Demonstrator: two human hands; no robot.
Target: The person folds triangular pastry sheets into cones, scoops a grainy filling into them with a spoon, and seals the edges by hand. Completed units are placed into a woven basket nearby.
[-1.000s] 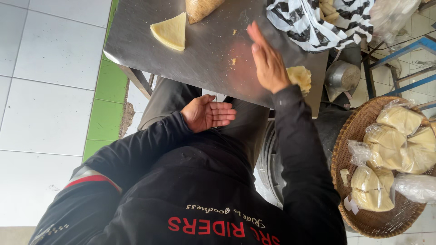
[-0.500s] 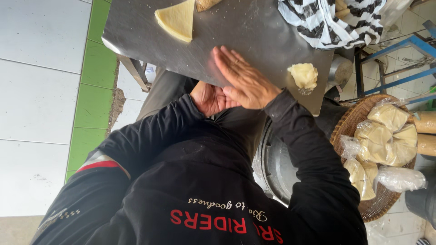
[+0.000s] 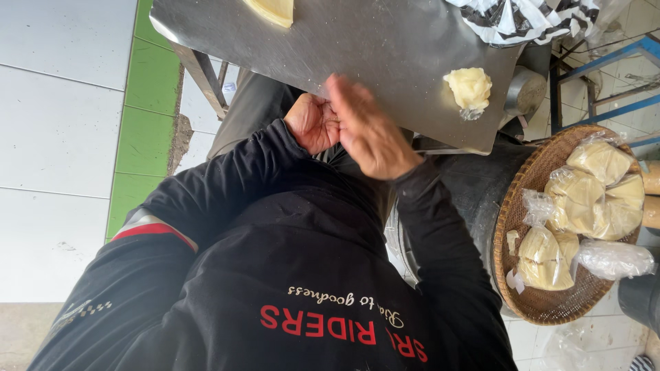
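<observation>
My left hand (image 3: 313,122) is cupped palm-up at the near edge of the steel counter (image 3: 371,41); can't tell if anything's in it. Right hand (image 3: 368,130) is flat, fingers straight & together, touching the left. Dough lump (image 3: 469,88) sits on the counter well to the right, near the corner. Flat dough wedge (image 3: 273,9) at far edge. Woven basket (image 3: 512,227) w/ bagged dough (image 3: 584,203) lower right, off the counter.
</observation>
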